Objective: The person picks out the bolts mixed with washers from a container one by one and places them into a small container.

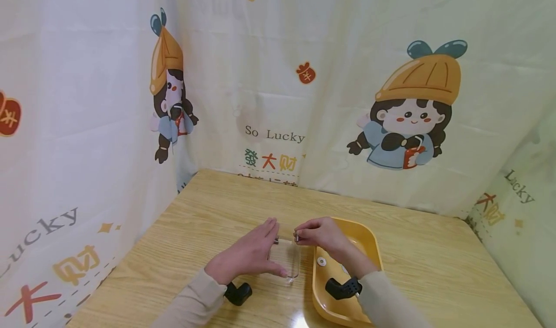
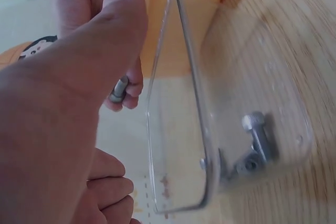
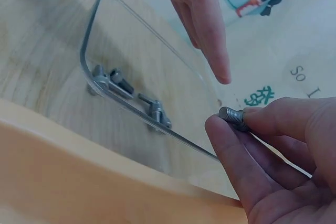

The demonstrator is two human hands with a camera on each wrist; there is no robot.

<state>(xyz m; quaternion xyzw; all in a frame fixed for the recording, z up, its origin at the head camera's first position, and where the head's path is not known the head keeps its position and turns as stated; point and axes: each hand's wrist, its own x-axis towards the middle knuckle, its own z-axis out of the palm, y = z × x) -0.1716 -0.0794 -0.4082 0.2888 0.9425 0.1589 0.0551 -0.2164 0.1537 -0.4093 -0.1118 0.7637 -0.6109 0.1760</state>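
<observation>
My right hand [image 1: 325, 236] pinches a small metal bolt [image 3: 231, 115] between thumb and fingers, its threaded end showing. It holds the bolt beside the far right corner of a clear plastic box [image 3: 152, 121]. Several metal bolts [image 2: 257, 132] lie inside that open-topped box on its floor. On the box's left side is my left hand [image 1: 248, 250], fingers straight and thumb spread toward the near edge. Whether the left hand touches the box, I cannot tell.
A yellow tray [image 1: 379, 255] stands right of the box, under my right forearm, with flat round washers [image 1: 321, 261] in it. Both rest on a wooden table [image 1: 208, 212]. Printed curtains [image 1: 269, 77] hang around its back and sides.
</observation>
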